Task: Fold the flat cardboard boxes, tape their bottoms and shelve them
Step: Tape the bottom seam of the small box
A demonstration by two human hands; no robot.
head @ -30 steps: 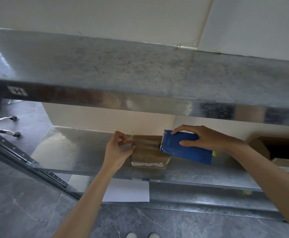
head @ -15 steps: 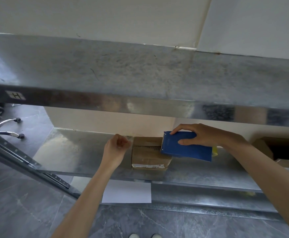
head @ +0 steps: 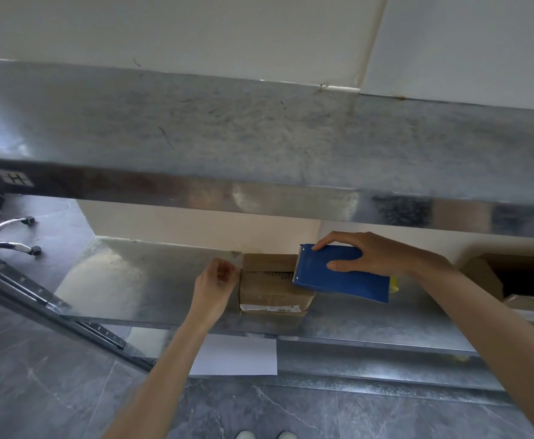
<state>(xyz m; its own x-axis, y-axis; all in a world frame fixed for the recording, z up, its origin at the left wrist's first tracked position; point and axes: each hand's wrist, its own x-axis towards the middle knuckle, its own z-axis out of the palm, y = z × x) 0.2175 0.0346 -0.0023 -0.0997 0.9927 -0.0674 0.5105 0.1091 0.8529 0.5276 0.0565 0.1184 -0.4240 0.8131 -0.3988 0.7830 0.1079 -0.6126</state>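
Steel shelf [head: 138,280] under upper tier holds small cardboard box [head: 270,288], bottom up. Left hand [head: 215,289] pinched on clear tape end at box's left edge. Right hand [head: 376,256] clamped around blue tape dispenser [head: 343,272], toothed edge on box top, long axis left-right.

Both forearms are bare from elbow to wrist, with no sleeve in sight. The left hand [head: 214,291] and right hand [head: 371,255] wear no gloves, rings or watch. Below the sheet of paper [head: 237,356], two pale shoe toes [head: 265,435] show.
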